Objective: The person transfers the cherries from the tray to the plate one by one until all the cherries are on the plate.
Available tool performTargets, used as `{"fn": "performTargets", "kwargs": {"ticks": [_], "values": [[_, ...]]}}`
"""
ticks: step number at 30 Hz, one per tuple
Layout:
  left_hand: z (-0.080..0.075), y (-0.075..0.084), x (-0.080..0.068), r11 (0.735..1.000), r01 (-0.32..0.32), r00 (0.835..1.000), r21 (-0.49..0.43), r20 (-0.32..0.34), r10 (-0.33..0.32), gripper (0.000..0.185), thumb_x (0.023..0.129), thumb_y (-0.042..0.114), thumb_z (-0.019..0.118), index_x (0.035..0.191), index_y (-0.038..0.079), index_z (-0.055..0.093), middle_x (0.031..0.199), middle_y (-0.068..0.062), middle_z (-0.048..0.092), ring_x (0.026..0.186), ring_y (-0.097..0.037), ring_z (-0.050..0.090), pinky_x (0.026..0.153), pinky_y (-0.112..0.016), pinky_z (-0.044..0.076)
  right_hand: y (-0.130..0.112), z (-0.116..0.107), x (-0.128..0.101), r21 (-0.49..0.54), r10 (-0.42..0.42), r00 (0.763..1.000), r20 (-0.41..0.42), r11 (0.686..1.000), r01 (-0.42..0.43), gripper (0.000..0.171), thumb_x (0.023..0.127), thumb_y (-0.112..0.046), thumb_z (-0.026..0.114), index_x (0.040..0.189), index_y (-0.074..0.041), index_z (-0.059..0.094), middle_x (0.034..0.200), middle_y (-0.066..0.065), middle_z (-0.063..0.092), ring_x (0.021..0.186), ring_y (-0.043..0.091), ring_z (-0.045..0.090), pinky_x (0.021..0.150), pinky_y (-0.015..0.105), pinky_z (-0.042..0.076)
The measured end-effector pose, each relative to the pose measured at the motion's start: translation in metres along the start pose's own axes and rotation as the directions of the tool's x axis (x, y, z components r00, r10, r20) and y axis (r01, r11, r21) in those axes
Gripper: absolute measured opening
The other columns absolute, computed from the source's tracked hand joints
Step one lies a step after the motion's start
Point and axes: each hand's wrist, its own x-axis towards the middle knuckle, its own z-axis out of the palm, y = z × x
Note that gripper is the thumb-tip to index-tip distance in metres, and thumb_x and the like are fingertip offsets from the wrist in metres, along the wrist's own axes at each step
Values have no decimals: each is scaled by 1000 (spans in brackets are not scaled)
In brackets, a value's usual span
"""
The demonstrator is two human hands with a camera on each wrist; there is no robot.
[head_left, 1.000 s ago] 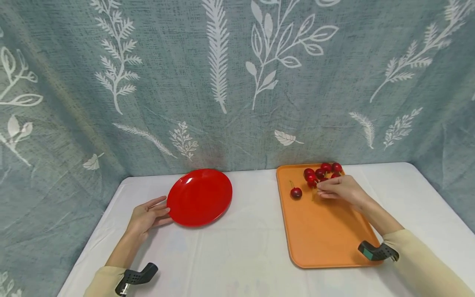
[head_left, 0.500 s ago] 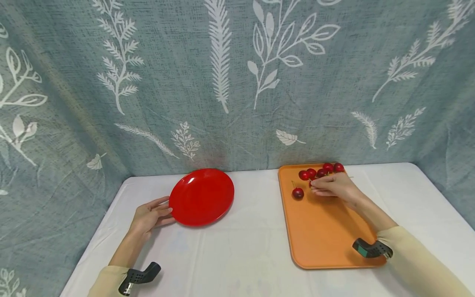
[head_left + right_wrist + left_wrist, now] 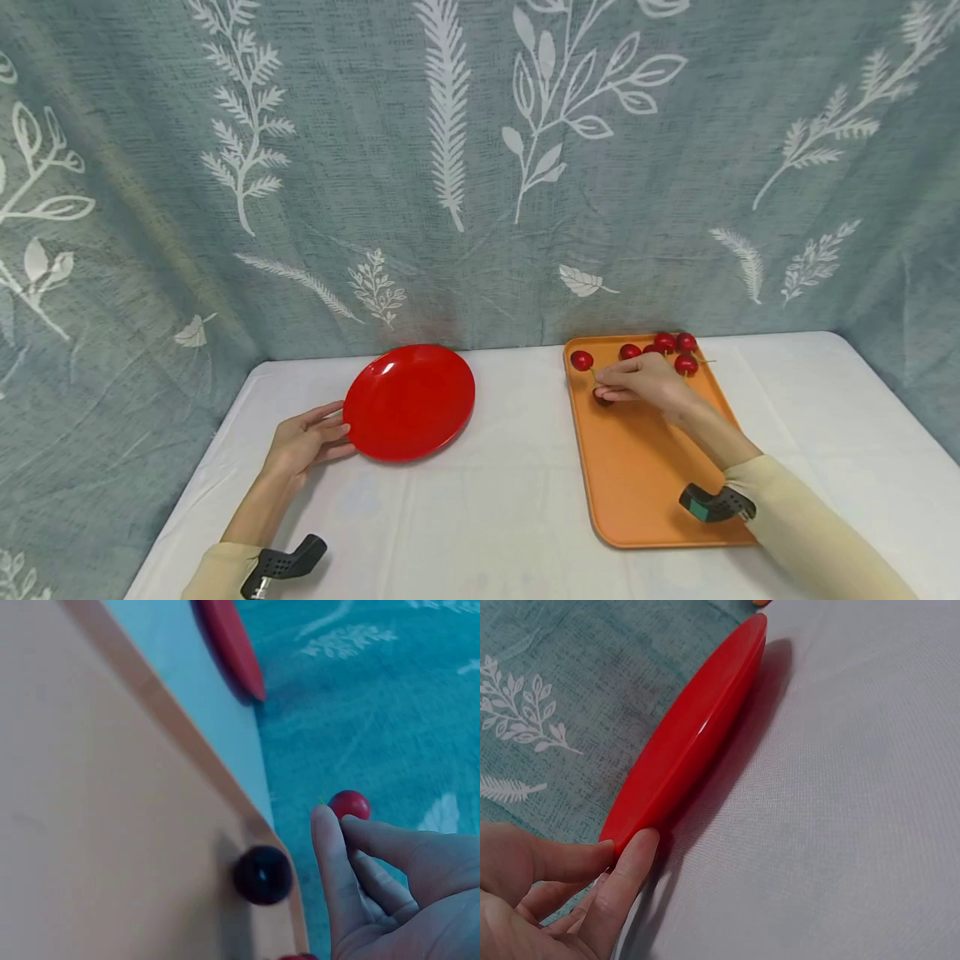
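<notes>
Your right hand [image 3: 637, 383] pinched a cherry [image 3: 581, 361] by its stem, lifted over the tray [image 3: 645, 467] far-left corner; your left hand [image 3: 303, 437] fingers, relaxed, touched the plate [image 3: 408, 402] rim on the worktop [image 3: 480, 517]

Dark cherry [image 3: 602, 399] half hidden under right hand [image 3: 637, 386], cherry stems too small to trace

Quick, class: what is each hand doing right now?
Left hand: open, fingertips touching the round red plate.
Right hand: closed, pinching a small red cherry over the orange tray.
</notes>
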Motion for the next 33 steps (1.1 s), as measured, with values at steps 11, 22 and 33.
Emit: {"fn": "performTargets", "kwargs": {"ticks": [11, 22, 33], "values": [[2, 1, 2, 1000, 19, 1000, -4, 15, -19, 57, 95, 5, 61, 146, -6, 38, 140, -29, 48, 85, -15, 72, 75, -32, 60, -1, 16, 9, -10, 6, 1000, 3, 1000, -5, 35, 96, -8, 61, 118, 19, 59, 89, 15, 74, 80, 15, 73, 81, 35, 58], [-1, 5, 5, 1000, 29, 999, 8, 26, -29, 58, 94, 5, 62, 145, -6, 38, 132, -25, 57, 83, -16, 72, 74, -34, 60, -10, 29, 18, 39, -8, 999, 37, 999, 7, 36, 96, -9, 62, 119, 18, 60, 88, 12, 74, 80, 14, 73, 83, 36, 57], [-2, 3, 4, 999, 36, 999, -1, 32, -36, 59, 95, 6, 62, 146, -7, 36, 133, -25, 56, 84, -16, 72, 74, -34, 60, -21, 59, 41, 78, -7, 999, 50, 997, 3, 33, 96, -7, 62, 118, 18, 60, 89, 13, 74, 76, 10, 72, 88, 39, 55]]}}
